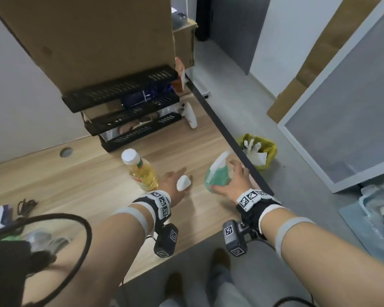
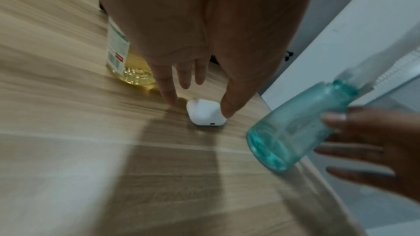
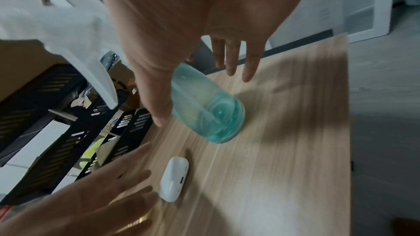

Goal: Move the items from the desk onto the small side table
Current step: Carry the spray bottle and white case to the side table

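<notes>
left hand (image 1: 172, 185): reaching for the white earbud case (image 1: 183, 183), fingers (image 2: 169, 94) spread wide and straight. Thumb sits against one side, index tip is down on the worktop (image 1: 75, 180) on the other side. I'm straddling it, not pinching yet.

right hand (image 1: 232, 182): fingers (image 3: 232, 60) also open and relaxed around the teal spray bottle (image 1: 216, 173). Thumb on one side of the body, the rest on the far side, no proper grip that I can see.

spray bottle: tilted, white trigger head leaning away from me, base looks barely on the wood, pretty close to the worktop's right edge. My guess is it tipped because I'm touching it high up.

earbud case: lying flat between the two hands, port end facing me.

oil bottle (image 1: 141, 171): upright, white cap on, just left of my left hand, untouched.

black tray rack (image 1: 129, 111): further back, under a cardboard box (image 1: 93, 36).

where it's at: everything still on the worktop; I can't pick out the side table for sure.

next, imo: close both hands, steady the sprayer first so it doesn't roll off toward the yellow-lined bin (image 1: 258, 151).
</notes>
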The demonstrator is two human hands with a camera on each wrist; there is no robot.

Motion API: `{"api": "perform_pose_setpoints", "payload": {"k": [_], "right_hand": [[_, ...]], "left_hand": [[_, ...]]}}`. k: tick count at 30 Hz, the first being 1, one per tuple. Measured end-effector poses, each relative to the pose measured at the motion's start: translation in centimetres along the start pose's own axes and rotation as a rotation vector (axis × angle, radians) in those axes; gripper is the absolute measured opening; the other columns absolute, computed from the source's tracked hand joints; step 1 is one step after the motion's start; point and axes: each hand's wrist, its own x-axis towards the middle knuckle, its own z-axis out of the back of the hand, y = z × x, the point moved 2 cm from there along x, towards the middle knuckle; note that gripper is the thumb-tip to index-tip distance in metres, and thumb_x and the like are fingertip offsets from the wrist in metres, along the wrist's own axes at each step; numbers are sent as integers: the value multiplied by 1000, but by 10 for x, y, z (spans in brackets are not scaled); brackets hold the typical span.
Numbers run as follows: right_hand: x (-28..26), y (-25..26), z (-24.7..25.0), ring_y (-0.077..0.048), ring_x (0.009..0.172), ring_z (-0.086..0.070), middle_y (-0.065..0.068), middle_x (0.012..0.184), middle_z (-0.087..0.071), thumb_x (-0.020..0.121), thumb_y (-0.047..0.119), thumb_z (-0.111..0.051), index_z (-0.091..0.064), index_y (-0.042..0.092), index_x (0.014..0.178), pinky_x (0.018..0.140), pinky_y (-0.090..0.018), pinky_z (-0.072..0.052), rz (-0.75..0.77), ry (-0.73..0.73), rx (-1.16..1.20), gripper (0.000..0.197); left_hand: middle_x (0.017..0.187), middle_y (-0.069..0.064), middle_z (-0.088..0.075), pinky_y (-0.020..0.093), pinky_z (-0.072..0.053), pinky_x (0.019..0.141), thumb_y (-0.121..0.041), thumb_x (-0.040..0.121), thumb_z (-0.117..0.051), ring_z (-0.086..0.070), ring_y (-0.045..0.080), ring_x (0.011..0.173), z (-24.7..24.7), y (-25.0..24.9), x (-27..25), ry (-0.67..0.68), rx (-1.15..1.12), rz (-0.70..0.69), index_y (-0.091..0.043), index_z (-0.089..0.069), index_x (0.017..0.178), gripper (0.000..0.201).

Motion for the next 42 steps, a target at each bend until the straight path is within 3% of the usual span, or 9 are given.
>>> {"api": "perform_pose_setpoints", "payload": {"k": [4,11,16,23,28,32,36,39,42], "right_hand": [[25,0,-2,-20,119,-46,-5,131,-39,61,39,-88,-32,23,136,97,-23,-35,111,33,40,95],[36,-3,-7,-24,116,-56,-4,128,-53,78,33,-75,-49,15,131,96,-28,-44,145,12,17,61],[16,-20,13,-21,113,-62,1,119,-64,77,47,-75,-56,23,126,97,-30,-48,-1,-75,245,58],[-72,-82,72,-15,93,-69,7,96,-73,69,50,-78,-68,25,99,86,-31,-55,-240,-467,496,41],[-172,-153,102,-16,85,-65,8,86,-69,71,54,-74,-64,24,83,81,-28,-48,-462,-778,572,34],[-274,-216,108,-20,82,-63,9,81,-66,74,60,-65,-62,24,82,79,-30,-46,-719,-945,672,37],[-372,-276,95,-22,76,-66,-2,80,-68,70,69,-59,-63,19,82,81,-35,-52,-926,-1036,832,52],[-441,-320,74,-19,71,-69,-3,79,-70,63,77,-57,-68,18,85,79,-41,-58,-995,-1098,937,64],[-505,-351,51,-12,76,-66,-4,89,-71,83,54,-67,-66,8,99,71,-25,-55,-906,-1154,1088,49]], "left_hand": [[153,9,-36,37,-42,106,-26,88,-66,-48,31,133,-15,-5,21,-27,141,11,-41,-22,154,81],[121,5,-58,37,-45,92,-30,80,-70,-56,31,109,-28,-10,34,-142,109,65,-33,-62,119,40],[110,8,-60,37,-53,88,-38,75,-76,-62,30,100,-35,-26,43,14,-32,59,-27,-62,107,37],[87,5,-61,26,-56,52,-14,77,-75,-59,18,66,-67,-124,15,408,-186,-291,-13,-54,103,33],[89,4,-56,26,-48,53,-18,76,-77,-52,13,60,-128,-216,-56,880,68,-587,-30,-46,129,62],[101,0,-61,26,-50,62,-34,74,-85,-57,9,67,-194,-279,-147,1095,343,-839,-25,-41,136,77],[123,0,-61,38,-51,96,-71,51,-80,-60,19,105,-271,-317,-235,1000,697,-1143,-30,-49,132,95],[120,1,-56,36,-49,90,-76,53,-76,-55,20,103,-334,-329,-308,981,844,-1312,-26,-51,134,98],[117,-3,-55,28,-42,82,-61,61,-83,-54,16,100,-387,-327,-363,1066,864,-1325,-25,-54,132,85]]}}
